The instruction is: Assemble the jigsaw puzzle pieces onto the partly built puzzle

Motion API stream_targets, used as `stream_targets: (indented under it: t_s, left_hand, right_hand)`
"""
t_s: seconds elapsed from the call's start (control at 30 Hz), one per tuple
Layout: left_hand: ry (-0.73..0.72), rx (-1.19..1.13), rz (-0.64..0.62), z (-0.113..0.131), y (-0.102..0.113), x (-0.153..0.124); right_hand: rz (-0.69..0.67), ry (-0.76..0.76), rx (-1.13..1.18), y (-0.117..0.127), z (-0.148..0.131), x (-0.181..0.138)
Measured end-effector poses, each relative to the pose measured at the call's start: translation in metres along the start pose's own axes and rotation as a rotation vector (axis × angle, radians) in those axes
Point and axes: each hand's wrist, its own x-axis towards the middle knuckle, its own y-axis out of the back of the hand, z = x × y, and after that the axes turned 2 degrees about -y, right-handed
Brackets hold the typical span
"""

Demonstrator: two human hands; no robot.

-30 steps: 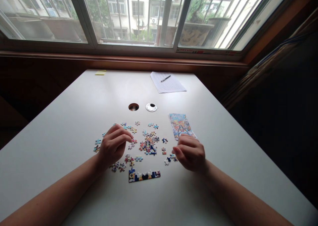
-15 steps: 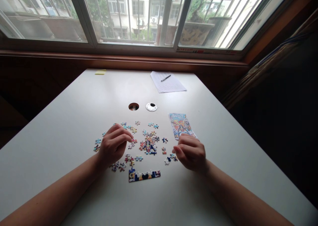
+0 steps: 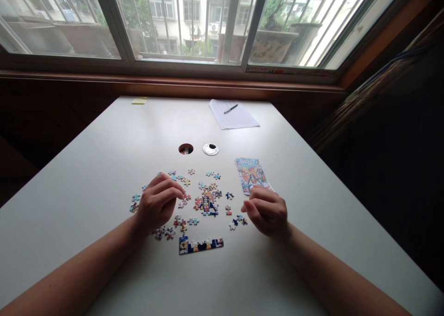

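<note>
Several small colourful puzzle pieces (image 3: 189,184) lie scattered on a white table (image 3: 104,158). A joined cluster of pieces (image 3: 207,201) sits in the middle, and an assembled strip (image 3: 201,245) lies nearer to me. My left hand (image 3: 158,202) rests among the loose pieces with its fingers curled inward; what they hold, if anything, is hidden. My right hand (image 3: 266,211) is curled too, just right of a few loose pieces (image 3: 236,222), partly covering the lower end of a printed picture card (image 3: 251,174).
Farther back the table has a round cable hole (image 3: 186,149) and its loose metal cover (image 3: 211,149). A sheet of paper (image 3: 234,115) with a pen (image 3: 231,108) and a yellow sticky pad (image 3: 139,101) lie near the window. Dark drop-offs flank the table.
Both hands stay almost in place; the right hand has shifted slightly up toward the card. The view has tilted a little.
</note>
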Motion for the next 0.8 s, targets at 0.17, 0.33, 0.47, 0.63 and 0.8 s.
stream_targets:
  t_s: [0.17, 0.33, 0.47, 0.63, 0.8]
  left_hand:
    - [-0.003, -0.002, -0.003, 0.0002, 0.0005, 0.0002]
    - [0.001, -0.002, -0.005, 0.0004, 0.0006, -0.0001]
    - [-0.002, 0.005, -0.003, -0.0002, 0.0001, 0.0000]
    - [-0.003, 0.011, -0.003, -0.0008, -0.0004, 0.0001]
    - [0.005, 0.005, -0.001, -0.0004, -0.0001, -0.0003]
  right_hand:
    - [0.002, -0.009, -0.004, 0.0001, 0.0009, -0.0007]
    - [0.006, -0.008, -0.002, -0.0001, 0.0023, -0.0023]
    - [0.005, -0.005, -0.004, -0.0002, 0.0027, -0.0029]
    - [-0.001, -0.011, -0.004, 0.0000, 0.0030, -0.0030]
    - [-0.002, -0.011, -0.011, -0.0003, 0.0033, -0.0035]
